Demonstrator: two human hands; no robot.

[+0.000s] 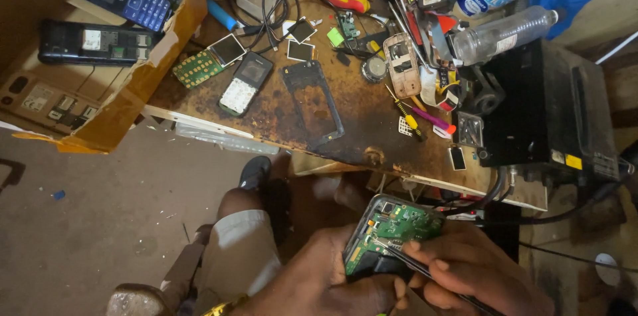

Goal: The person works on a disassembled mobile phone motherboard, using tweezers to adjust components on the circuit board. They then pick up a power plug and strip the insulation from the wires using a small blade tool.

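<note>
Head view: left hand [319, 283] grips opened phone [389, 233] with green circuit board, bottom centre. Right hand [472, 273] pinches tweezers [425, 266], tip on board. Rusty desk [359, 123] above, cluttered with phone parts.

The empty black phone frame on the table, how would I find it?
Start at the rusty brown table. Near its middle lies the black phone frame, right of a dark keypad phone with white keys. Unlike the phones around it, it is only a hollow rectangle, and the rusty tabletop shows through.
</note>
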